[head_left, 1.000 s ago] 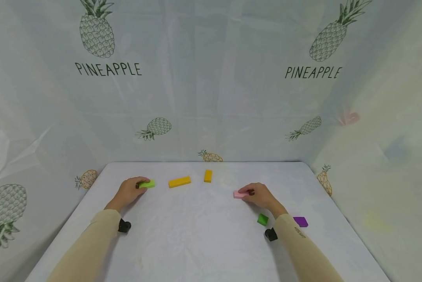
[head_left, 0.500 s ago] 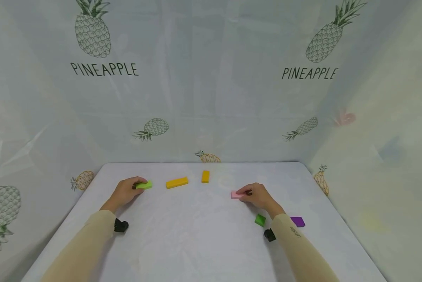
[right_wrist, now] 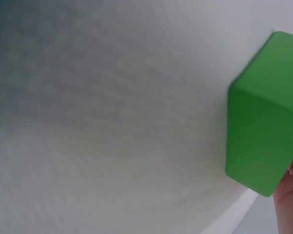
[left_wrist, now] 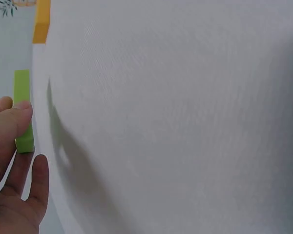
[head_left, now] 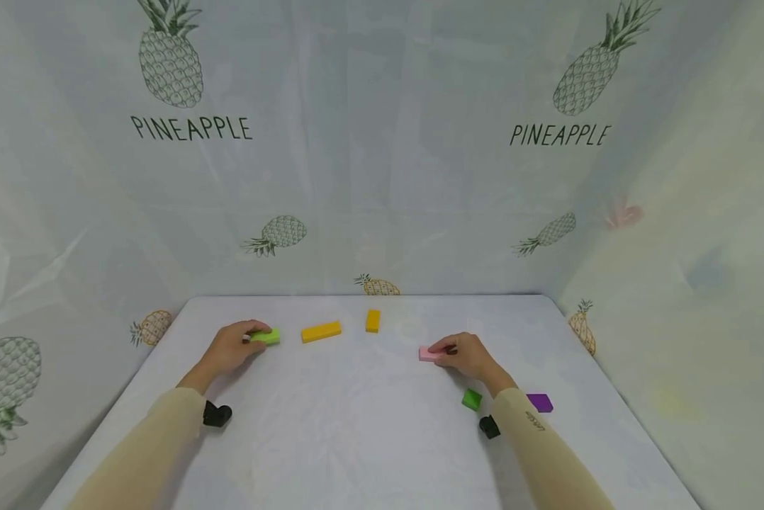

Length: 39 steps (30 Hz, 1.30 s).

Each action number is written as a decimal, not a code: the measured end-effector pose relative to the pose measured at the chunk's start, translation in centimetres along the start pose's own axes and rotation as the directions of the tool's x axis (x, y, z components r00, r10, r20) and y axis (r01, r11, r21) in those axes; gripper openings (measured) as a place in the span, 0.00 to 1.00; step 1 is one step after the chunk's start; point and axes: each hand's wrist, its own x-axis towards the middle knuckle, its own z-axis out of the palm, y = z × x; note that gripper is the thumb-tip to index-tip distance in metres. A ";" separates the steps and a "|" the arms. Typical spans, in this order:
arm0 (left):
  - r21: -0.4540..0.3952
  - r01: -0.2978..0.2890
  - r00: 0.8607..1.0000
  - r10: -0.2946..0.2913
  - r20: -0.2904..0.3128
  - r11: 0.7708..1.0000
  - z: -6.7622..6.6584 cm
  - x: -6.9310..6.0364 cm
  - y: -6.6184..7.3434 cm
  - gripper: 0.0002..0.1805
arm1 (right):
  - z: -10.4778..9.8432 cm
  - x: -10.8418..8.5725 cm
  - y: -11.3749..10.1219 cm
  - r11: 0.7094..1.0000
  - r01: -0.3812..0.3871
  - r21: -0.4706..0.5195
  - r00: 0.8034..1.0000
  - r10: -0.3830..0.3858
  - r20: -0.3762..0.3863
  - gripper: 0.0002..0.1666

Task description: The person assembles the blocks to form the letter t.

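Observation:
My left hand (head_left: pixel 232 346) pinches a lime-green rectangular block (left_wrist: pixel 22 85) between thumb and fingers at the table's far left. The left wrist view shows the thumb over the block's near side, with other fingers extended below it. Whether the block touches the table, I cannot tell. Farther right, my right hand (head_left: pixel 470 355) pinches a pink block (head_left: pixel 427 354), whose right end the fingers cover. A green block (head_left: pixel 472 399) lies just below the right hand, and looms large in the right wrist view, hiding most of that hand.
Near the table's back lie a long orange-yellow block (head_left: pixel 321 331) and a shorter one (head_left: pixel 373 321). A purple block (head_left: pixel 540 403) is partly hidden by the right sleeve (head_left: pixel 535 432). White pineapple-print cloth (head_left: pixel 382 177) hangs behind the white table (head_left: pixel 356 425).
The left hand has shifted slightly right with the lime-green block, nearer the long orange-yellow one. My right hand stays on the pink block; the whole head view has drifted a little.

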 end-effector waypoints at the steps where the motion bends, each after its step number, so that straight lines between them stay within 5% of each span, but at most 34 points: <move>1: 0.000 -0.006 1.000 0.006 0.000 1.000 0.0 -0.1 0.3 0.16 | 0.1 0.0 0.0 1.000 -0.005 0.000 1.000 0.005 -0.001 0.12; 11: -0.028 -0.011 1.000 0.011 0.007 1.000 1.1 0.1 3.6 0.15 | 0.1 0.0 0.2 1.000 -0.009 -0.012 1.000 0.009 0.007 0.12; 24: -0.076 -0.096 0.994 0.100 0.042 0.992 3.5 0.5 7.7 0.16 | 0.0 0.0 0.0 1.000 -0.006 -0.008 1.000 0.006 0.007 0.12; 39: -0.123 -0.144 0.988 0.149 0.036 0.982 5.0 0.2 10.3 0.16 | 0.0 0.1 0.1 1.000 0.010 -0.002 1.000 -0.010 0.015 0.12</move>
